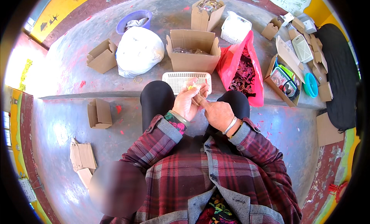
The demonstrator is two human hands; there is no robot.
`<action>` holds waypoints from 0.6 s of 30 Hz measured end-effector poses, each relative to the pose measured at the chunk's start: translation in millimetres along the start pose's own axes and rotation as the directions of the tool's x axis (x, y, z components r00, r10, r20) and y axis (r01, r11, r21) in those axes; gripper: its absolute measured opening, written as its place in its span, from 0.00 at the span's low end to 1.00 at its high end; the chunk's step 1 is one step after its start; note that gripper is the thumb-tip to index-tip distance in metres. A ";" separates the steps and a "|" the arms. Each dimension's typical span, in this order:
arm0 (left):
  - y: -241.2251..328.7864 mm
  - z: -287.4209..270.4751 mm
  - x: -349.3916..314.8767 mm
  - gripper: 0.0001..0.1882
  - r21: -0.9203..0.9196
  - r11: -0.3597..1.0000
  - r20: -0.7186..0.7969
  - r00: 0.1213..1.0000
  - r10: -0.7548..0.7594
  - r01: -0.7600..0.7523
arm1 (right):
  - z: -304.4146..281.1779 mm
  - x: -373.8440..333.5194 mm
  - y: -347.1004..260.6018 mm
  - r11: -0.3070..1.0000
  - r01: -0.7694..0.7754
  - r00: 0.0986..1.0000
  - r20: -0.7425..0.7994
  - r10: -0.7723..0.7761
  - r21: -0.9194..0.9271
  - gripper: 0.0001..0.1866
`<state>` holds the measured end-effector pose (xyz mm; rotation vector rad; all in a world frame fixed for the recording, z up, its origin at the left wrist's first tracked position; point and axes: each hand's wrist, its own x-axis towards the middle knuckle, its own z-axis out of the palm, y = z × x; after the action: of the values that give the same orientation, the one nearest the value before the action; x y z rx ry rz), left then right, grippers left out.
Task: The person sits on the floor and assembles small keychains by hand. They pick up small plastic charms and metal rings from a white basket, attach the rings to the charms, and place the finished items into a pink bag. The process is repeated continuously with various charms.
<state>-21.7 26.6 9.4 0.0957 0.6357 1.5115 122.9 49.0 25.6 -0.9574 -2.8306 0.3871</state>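
My left hand [185, 103] is closed with the palm turned up, above the near side of a white perforated plastic basket [169, 80]. A small yellow piece [191, 86] shows at its fingertips, too small to name. Close against it, my right hand [221, 115] is closed, its fingertips meeting the left fingers. Between the two hands is a thin brownish thing [199, 99], mostly hidden by the fingers. Just behind the basket stands an open cardboard box [194, 62] with small clear-looking items inside. A pink bag [230, 68] of dark red, tangled strips stands to the right.
A stuffed white bag [140, 50], a purple tub [122, 24] and a small cardboard box [102, 56] are on the raised floor at left. Farther right are a white basket [235, 29], a box of goods [283, 83] and a teal basin [310, 85]. A step edge [96, 95] crosses the floor.
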 end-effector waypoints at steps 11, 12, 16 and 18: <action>-6.7 1.0 -1.2 0.21 -0.045 0.998 0.077 0.996 -0.034 0.037 | 4.6 -0.3 -9.8 0.991 -0.102 0.989 -0.116 0.091 -0.090 0.26; -7.4 0.4 -0.9 0.20 -0.059 0.997 0.084 0.996 -0.039 0.044 | 4.6 0.6 -9.5 0.990 -0.108 0.988 -0.118 0.097 -0.090 0.26; -4.5 -2.1 0.8 0.19 -0.046 0.997 0.067 0.996 -0.052 0.055 | -1.0 4.7 -4.1 0.990 -0.065 0.996 -0.071 0.056 -0.124 0.26; -3.8 -4.5 1.7 0.20 -0.037 0.997 0.066 0.996 -0.059 0.062 | -0.2 4.2 -0.4 0.995 -0.035 0.995 -0.097 0.026 -0.095 0.25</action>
<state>-20.4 26.4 3.4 0.0944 0.5528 1.4556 119.4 51.4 26.1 -1.0097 -2.7725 0.2036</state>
